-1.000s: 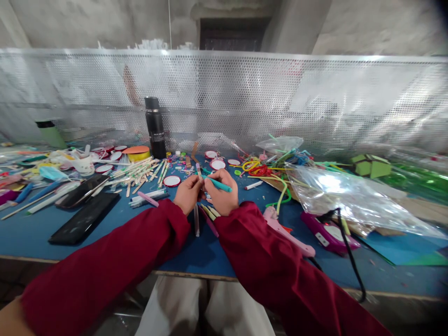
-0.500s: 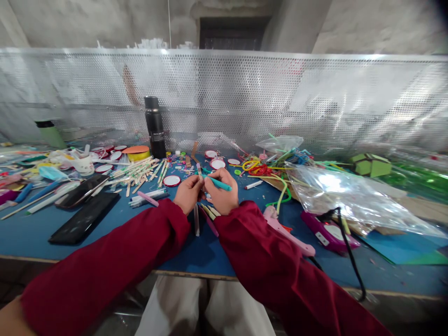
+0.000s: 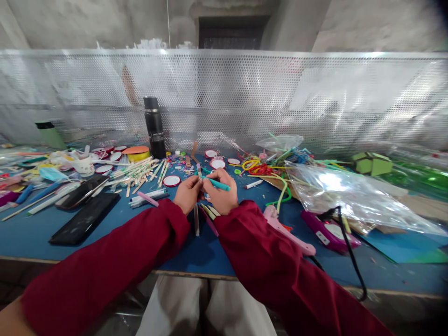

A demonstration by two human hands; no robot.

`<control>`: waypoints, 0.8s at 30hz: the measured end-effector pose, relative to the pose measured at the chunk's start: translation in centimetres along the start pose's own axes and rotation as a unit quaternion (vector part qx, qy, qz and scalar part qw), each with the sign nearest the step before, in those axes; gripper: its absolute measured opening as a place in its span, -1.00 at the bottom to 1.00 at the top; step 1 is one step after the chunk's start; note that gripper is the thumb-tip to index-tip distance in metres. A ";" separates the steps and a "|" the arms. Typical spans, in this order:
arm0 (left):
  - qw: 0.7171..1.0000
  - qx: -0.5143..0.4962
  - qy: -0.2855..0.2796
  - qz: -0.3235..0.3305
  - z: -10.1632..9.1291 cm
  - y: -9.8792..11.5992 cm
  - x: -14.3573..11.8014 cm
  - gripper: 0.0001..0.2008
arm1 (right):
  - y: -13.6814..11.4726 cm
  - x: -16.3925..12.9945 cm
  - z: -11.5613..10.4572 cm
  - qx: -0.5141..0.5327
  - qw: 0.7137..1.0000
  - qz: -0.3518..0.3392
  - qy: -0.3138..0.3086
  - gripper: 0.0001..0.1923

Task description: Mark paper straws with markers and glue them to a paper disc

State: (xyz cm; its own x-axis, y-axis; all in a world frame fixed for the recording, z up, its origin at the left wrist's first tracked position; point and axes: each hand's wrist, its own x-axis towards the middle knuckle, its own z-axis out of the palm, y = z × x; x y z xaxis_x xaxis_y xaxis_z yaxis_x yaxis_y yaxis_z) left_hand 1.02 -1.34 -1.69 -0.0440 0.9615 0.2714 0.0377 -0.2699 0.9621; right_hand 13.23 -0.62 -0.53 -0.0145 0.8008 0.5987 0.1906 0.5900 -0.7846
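My left hand (image 3: 187,193) pinches a thin stick (image 3: 199,171) that points up and away from me, over the blue table (image 3: 35,233). My right hand (image 3: 221,190) grips a teal marker (image 3: 220,185), its tip touching the stick near my left fingers. Both sleeves are dark red. Several more sticks (image 3: 203,215) lie flat on the table just below my hands.
A black flask (image 3: 154,127) stands at the back by a perforated metal screen (image 3: 245,93). Two black phones (image 3: 84,205) lie left, beside scattered wooden sticks (image 3: 143,171) and round lids (image 3: 171,180). A clear plastic bag (image 3: 343,198), pink glue gun (image 3: 290,233) and purple device (image 3: 329,232) lie right.
Nothing has visibly changed apart from a slight shift of the camera; both hands stay together on the stick and the marker.
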 end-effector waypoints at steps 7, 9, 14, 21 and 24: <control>1.000 -0.005 0.000 -0.001 0.0 -0.1 0.0 -0.65 | 0.1 0.1 0.0 -0.003 1.000 -0.010 0.002 -0.91; 1.000 -0.005 0.000 -0.001 0.0 -0.1 0.0 -0.64 | 0.2 0.0 0.0 -0.005 1.000 -0.009 0.001 -0.92; 1.000 -0.015 0.001 -0.007 0.1 0.0 -0.1 -0.63 | 0.1 0.0 0.0 -0.001 1.000 -0.003 0.005 -0.91; 1.000 -0.013 0.001 -0.008 0.2 -0.1 0.0 -0.64 | 0.0 0.0 0.0 -0.007 1.000 0.005 0.001 -0.90; 1.000 -0.020 0.002 -0.016 0.2 -0.1 0.0 -0.67 | 0.0 0.0 0.0 0.003 1.000 0.003 0.007 -0.90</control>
State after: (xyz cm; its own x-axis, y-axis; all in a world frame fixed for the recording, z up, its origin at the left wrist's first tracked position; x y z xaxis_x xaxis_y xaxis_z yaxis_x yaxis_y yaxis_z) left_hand 1.27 -1.34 -1.80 -0.0475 0.9694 0.2407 -0.0036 -0.2412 0.9705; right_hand 13.22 -0.59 -0.51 0.0003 0.8032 0.5957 0.1851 0.5853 -0.7894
